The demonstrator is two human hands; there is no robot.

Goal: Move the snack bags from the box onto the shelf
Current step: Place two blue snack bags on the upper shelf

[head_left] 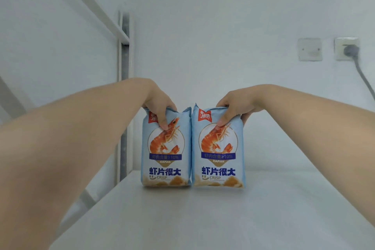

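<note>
Two pale-blue plastic snack bags printed with an orange shrimp stand upright side by side on the flat white shelf board (203,219), bottoms resting on it, near the middle of the board. Left snack bag (166,160) and right snack bag (218,160) have their adjoining edges touching or very nearly so; cannot tell which. Both fronts face the camera.

Left hand (160,105) grips the top edge of the left bag: thumb pressed down on the front face over the shrimp's head, remaining fingers hidden behind the bag. Right hand (233,107) grips the top of the right bag the same way, thumb on the front, one fingertip showing at the bag's right edge, the others out of sight. Both bare forearms reach in from the lower corners.

Surroundings: nothing stands on the board in front of or beside the bags. A white metal shelf upright (124,87) rises at the left, behind the left forearm, with a slanted white brace (85,0) running up and left from it. Behind is a plain white wall (223,26). On it, upper right, a blank white wall plate (309,49) sits beside a white socket (346,48) carrying a grey plug, whose grey cable (363,79) drops to the right edge of view.
</note>
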